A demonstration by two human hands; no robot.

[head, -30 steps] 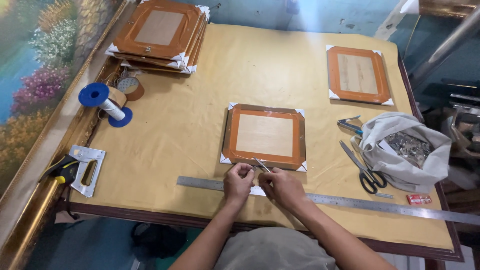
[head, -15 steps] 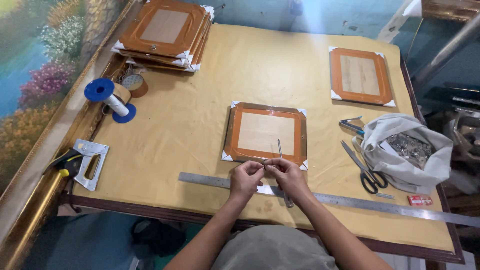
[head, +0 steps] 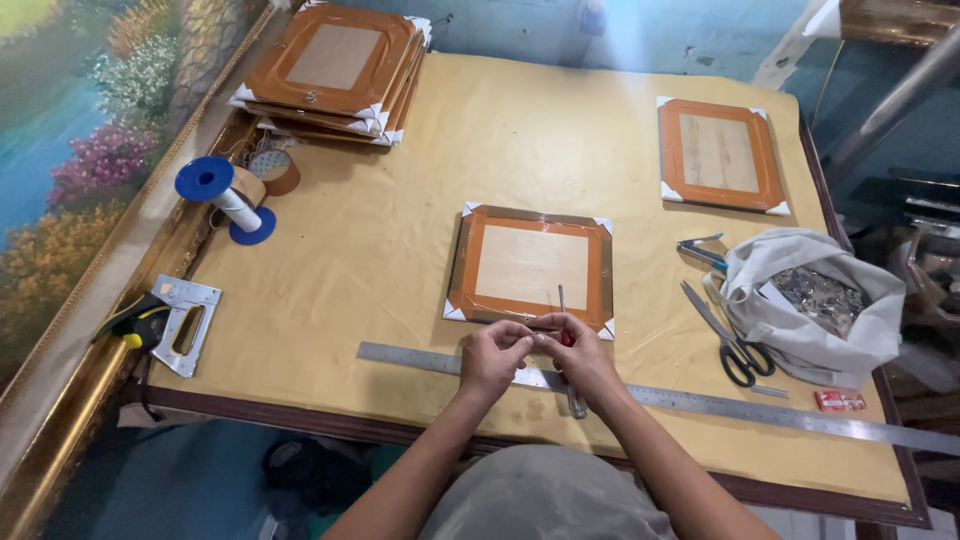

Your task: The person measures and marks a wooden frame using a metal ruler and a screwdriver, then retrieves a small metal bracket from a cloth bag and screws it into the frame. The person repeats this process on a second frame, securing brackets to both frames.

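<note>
Paper-covered table [head: 420,230]: our left hand [head: 492,358] and right hand [head: 578,352] meet, pinching a screwdriver [head: 567,345] over the steel ruler [head: 700,402]. Frame [head: 532,265] lies at 12 o'clock; bare paper at 9 o'clock.

Left hand [head: 492,355] and right hand [head: 580,355] meeting over steel ruler [head: 660,397], fingertips pinching a small part beside a screwdriver [head: 566,345]. Picture frame [head: 530,267] face-down just beyond. Scissors [head: 728,335], cloth bag [head: 815,305], staple gun [head: 170,320], blue spool [head: 222,197], frame stack [head: 330,65].

small red box [head: 838,400] by table's right edge, white bag [head: 812,312] nr it
</note>
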